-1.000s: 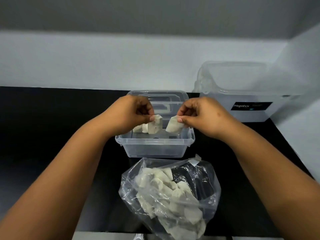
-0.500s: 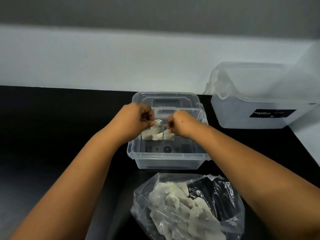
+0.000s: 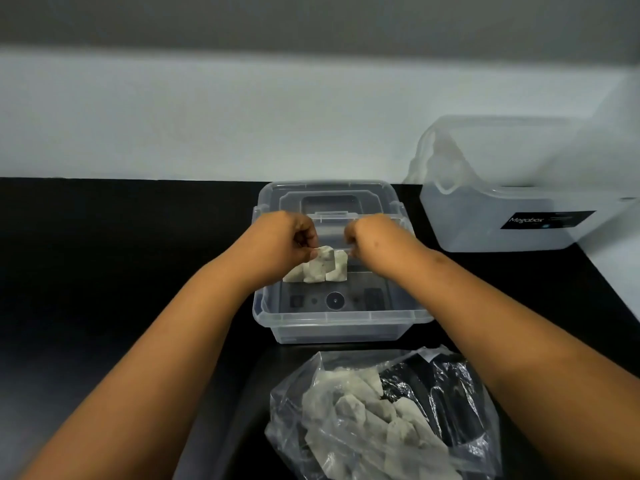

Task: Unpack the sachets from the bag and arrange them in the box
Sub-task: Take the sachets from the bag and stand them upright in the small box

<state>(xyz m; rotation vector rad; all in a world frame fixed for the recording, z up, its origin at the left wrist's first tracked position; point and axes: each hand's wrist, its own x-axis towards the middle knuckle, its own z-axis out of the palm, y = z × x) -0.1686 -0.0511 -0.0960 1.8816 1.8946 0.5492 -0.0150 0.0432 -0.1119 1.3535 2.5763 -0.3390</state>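
Observation:
A small clear plastic box (image 3: 341, 320) stands on the black counter. Inside it, toward the back left, a short row of off-white sachets (image 3: 318, 270) stands upright. My left hand (image 3: 284, 242) pinches the top of the middle sachet. My right hand (image 3: 372, 240) is closed at the top of the rightmost sachet (image 3: 340, 270). Both hands hover over the box's back half. A crumpled clear bag (image 3: 381, 417) with several more sachets lies in front of the box.
The box's clear lid (image 3: 329, 197) lies just behind it. A larger translucent tub with a black label (image 3: 519, 216) stands at the back right against the white wall. The black counter (image 3: 121, 271) stretches to the left.
My right hand has brought its sachet down into the box beside the ones under my left hand. Both hands have come closer together, and the view has shifted.

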